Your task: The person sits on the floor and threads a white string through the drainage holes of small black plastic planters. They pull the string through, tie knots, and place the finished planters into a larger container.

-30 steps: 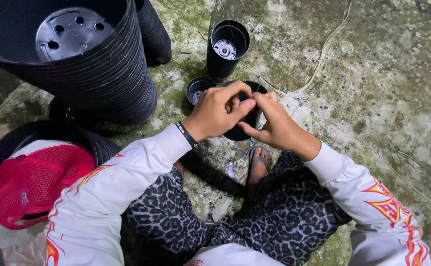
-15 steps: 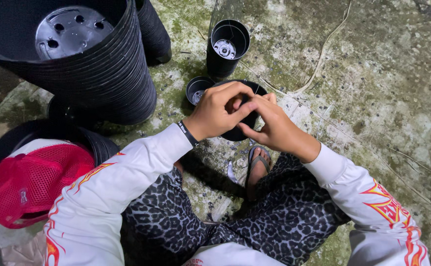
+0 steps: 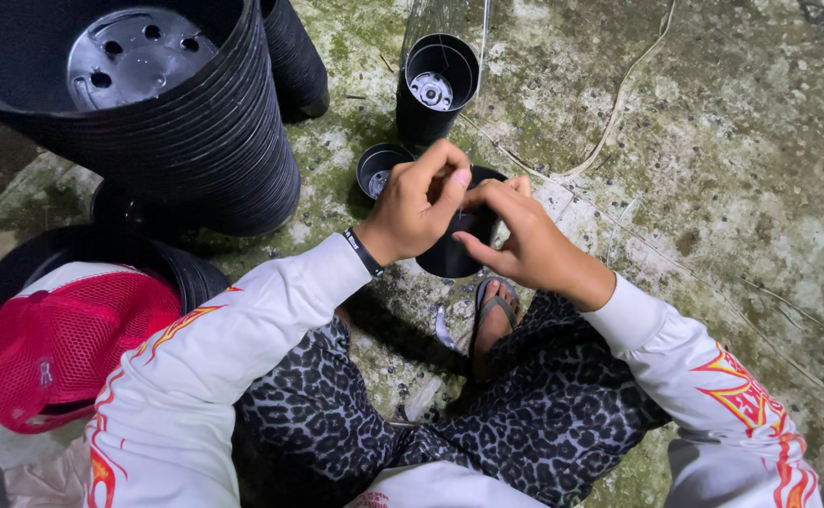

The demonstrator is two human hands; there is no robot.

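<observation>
Mossy, stained concrete floor, dim outdoor light. Tall stack of black pots at far left; single pot (empty) at far middle. Left hand and right hand both pinch small black pot, fingers lifted higher than half-second ago.

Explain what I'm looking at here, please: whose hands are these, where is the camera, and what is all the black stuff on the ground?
The camera sits on a person's head and looks down at their own two bare hands and crouched legs. The left hand and right hand together grip a small black plastic pot in front of the knees. On the mossy concrete ground stand two more small pots, and a big tilted stack of large black pots at the left. A red mesh cap rests on another black pot at lower left.
</observation>
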